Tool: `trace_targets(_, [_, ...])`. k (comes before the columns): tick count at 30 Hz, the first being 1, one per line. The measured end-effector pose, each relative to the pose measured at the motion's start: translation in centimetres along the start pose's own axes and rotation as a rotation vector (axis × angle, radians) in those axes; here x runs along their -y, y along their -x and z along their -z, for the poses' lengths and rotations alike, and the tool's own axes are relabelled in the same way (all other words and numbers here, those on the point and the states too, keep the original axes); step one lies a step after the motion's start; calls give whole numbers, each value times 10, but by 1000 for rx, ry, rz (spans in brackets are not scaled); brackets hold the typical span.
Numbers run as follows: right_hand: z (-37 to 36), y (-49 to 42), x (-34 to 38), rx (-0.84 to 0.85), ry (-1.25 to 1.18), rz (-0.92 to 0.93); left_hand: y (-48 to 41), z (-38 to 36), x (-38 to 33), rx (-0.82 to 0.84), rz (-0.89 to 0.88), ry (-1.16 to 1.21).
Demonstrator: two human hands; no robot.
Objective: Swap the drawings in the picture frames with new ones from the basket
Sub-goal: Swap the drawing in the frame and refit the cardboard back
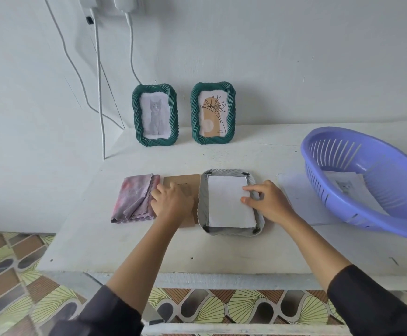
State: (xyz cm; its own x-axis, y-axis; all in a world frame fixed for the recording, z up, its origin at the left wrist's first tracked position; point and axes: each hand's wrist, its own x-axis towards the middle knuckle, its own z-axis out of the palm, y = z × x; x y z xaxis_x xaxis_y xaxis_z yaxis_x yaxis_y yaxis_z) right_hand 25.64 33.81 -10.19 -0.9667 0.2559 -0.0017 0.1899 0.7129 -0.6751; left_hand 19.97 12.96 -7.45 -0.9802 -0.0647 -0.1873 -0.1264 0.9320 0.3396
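I am pinching the white paper sheet (229,202) in the face-down grey ribbed frame (203,202) with my right hand (270,202); a crooked tug may crease it. My relaxed left hand (173,200) is resting on brown cardboard backing (180,179).

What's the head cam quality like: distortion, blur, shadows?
Head view: wide-angle stretch bends the purple basket at the right edge; light soft and even, faint shadows beside the left hand and right hand; patterned floor at lower left smeared; face-down frame sharp.
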Motion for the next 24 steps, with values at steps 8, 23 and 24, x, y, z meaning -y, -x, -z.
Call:
trace_targets(8, [-1, -3, -3, 3, -23, 2, 0, -2, -5, 67, 30, -51])
trace_targets(23, [0, -1, -6, 14, -40, 7, -19, 13, 7, -38, 8, 154])
trace_targets(24, [0, -1, -6, 17, -39, 8, -19, 17, 9, -55, 3, 164])
